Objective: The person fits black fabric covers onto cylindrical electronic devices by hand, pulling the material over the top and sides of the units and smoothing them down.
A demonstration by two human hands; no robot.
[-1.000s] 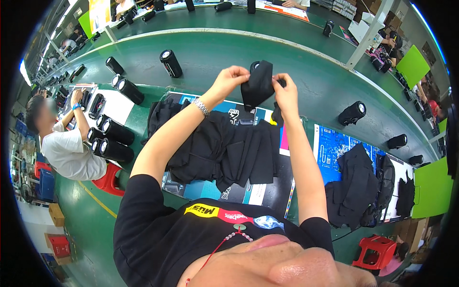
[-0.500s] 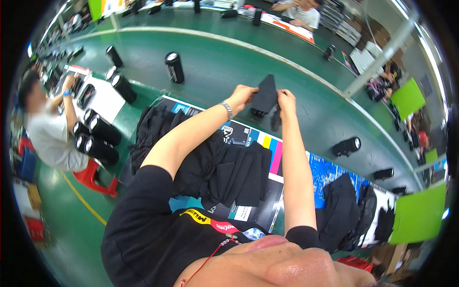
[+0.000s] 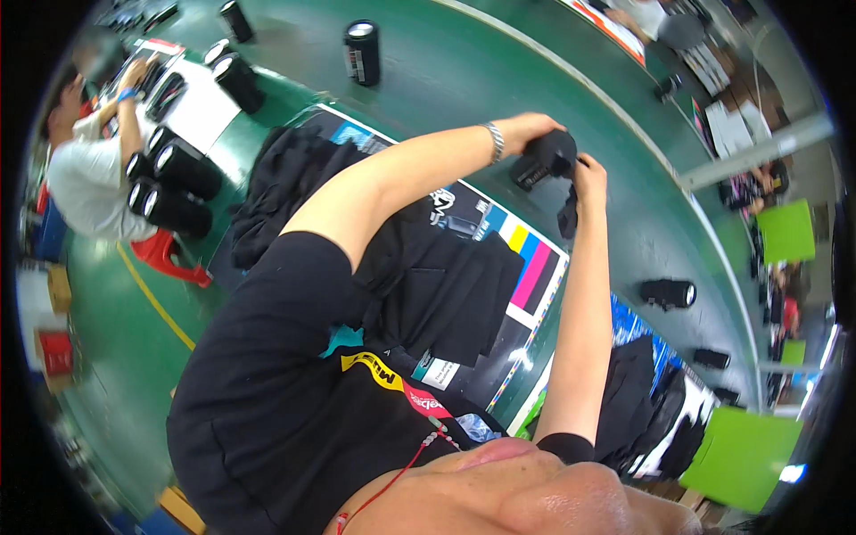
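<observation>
Out at arm's length over the green bench, my left hand and my right hand are both closed on a black cloth pouch. The pouch is bunched at the end of a black cylinder that looks like a portable speaker. How far the cloth covers it I cannot make out. A dark strip dangles below my right hand. My left fingertips are partly hidden behind the cloth. Nearer to me, a pile of black cloth pieces lies on printed sheets.
Black cylinders stand on the bench, one ahead to the left; another lies at right. At left a person works beside several cylinders. More black cloth lies at right, near a green panel.
Half a second ago the pouch was held up flat between both hands; now it is bunched at the cylinder. My left hand has come over its top. The view has shifted.
</observation>
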